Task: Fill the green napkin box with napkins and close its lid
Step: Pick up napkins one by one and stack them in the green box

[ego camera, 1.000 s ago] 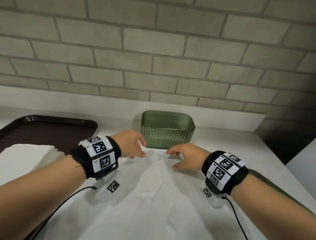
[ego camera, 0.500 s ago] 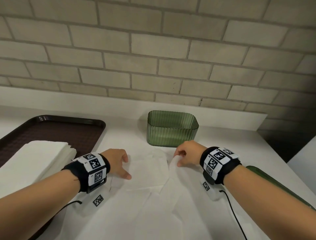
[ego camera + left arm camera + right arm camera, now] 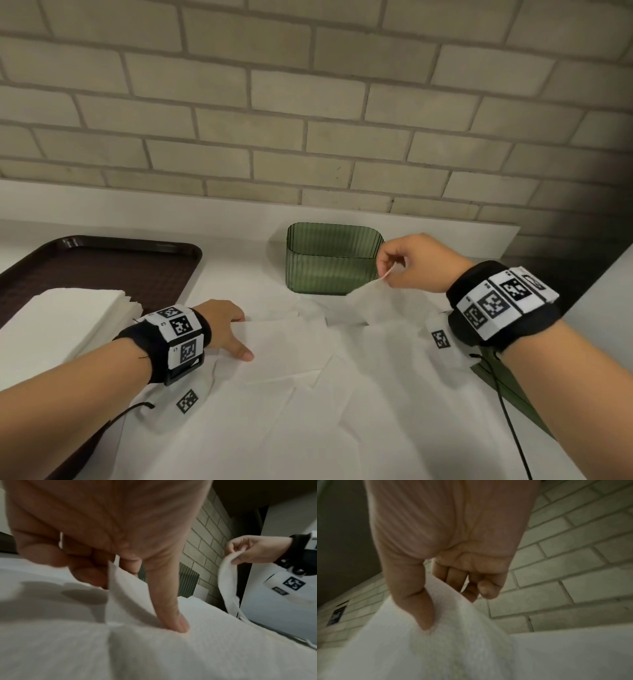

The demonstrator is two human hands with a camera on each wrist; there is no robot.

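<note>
Spread napkins (image 3: 342, 394): white sheets lie loose and overlapping across the counter nearest the person, covering most of the near surface.
Left hand (image 3: 222, 329): low on the sheets — thumb stretched flat and pressing a napkin down, the other fingers curled at its left edge, seemingly tucked under it.
Right hand (image 3: 416, 263): raised above the counter, thumb and fingertips pinching a napkin corner (image 3: 385, 277); the sheet trails down to the pile.
Step in hand: judged to be lifting one sheet free for folding or loading. Done well, the left thumb holds the lower sheets firmly while the right peels slowly, so only one ply comes away and nothing tears — thin paper clings.
Lid (image 3: 507, 394): a flat green piece shows partly under the right forearm, likely the lid; not on the box.
Brown tray (image 3: 102, 260): at the left, carrying a neat stack of folded napkins (image 3: 58, 325) at its near side.
Green napkin box (image 3: 332, 260): upright and open-topped at the far middle, just beyond the spread sheets and beside the right hand. Through its ribbed translucent wall no napkins are visible; filling appears not yet begun.
</note>
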